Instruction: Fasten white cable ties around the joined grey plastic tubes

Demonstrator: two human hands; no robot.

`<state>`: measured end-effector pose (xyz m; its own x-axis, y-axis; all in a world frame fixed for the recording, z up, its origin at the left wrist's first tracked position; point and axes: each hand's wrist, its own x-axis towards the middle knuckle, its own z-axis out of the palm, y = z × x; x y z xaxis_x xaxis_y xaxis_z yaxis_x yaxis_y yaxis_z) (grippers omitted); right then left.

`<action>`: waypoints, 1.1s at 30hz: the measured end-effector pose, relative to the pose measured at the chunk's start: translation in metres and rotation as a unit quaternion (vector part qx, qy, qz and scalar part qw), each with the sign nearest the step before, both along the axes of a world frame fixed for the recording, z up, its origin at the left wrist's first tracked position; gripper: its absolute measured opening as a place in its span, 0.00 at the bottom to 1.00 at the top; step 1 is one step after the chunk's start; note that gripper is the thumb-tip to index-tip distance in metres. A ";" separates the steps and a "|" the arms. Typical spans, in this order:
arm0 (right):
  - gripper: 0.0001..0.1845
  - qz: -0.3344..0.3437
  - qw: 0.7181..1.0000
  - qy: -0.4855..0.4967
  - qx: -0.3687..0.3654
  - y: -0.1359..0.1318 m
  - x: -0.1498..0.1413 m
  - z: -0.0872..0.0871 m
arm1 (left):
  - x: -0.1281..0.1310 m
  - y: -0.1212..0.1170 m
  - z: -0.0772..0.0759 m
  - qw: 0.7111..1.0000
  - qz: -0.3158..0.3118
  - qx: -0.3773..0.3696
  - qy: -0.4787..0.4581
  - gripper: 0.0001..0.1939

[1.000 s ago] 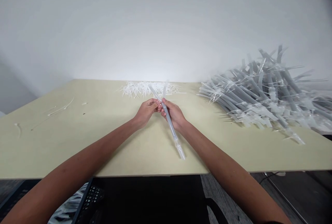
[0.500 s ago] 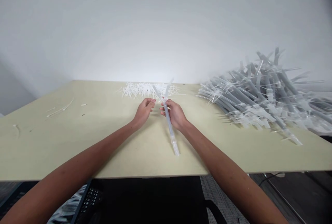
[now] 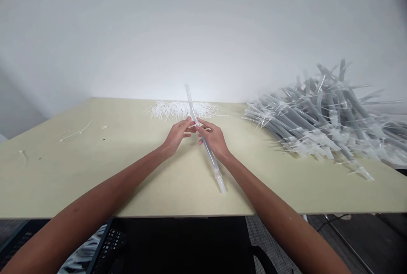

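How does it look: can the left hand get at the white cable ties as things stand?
Probably yes: the cable ties lie on the table just beyond the left hand, with nothing seen standing between. It is busy at the tube, though, so it may need to come away first.

A slim, translucent grey tube (image 3: 209, 154) is held at mid-length above the table (image 3: 159, 191), slanting from its gently bent far end, up and left, to a clearer, whitish end piece (image 3: 221, 184) at lower right; its middle is partly covered, perhaps hiding a joint.
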<state>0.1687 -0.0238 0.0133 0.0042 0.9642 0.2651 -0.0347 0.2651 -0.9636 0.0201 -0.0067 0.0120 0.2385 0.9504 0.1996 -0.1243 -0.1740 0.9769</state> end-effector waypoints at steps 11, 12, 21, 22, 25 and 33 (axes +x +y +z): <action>0.20 -0.003 0.989 0.148 0.001 -0.002 -0.003 0.002 | -0.006 0.009 0.001 0.992 -0.055 -0.028 -0.112 0.11; 0.20 0.004 0.986 0.167 -0.007 -0.002 -0.004 0.003 | -0.005 0.009 0.001 0.990 -0.056 -0.028 -0.125 0.10; 0.18 0.031 0.976 0.202 -0.069 -0.003 -0.007 0.003 | -0.003 0.010 -0.002 0.984 -0.041 -0.038 -0.171 0.05; 0.17 0.030 0.978 0.191 -0.073 -0.003 -0.007 0.002 | -0.004 0.011 -0.003 0.984 -0.039 -0.037 -0.169 0.05; 0.17 0.062 0.985 0.131 -0.088 -0.003 -0.007 0.002 | -0.004 0.009 -0.001 0.988 -0.049 -0.033 -0.144 0.05; 0.16 0.104 0.993 -0.010 -0.054 -0.004 -0.002 0.004 | -0.006 0.007 0.001 0.997 -0.057 -0.012 -0.050 0.09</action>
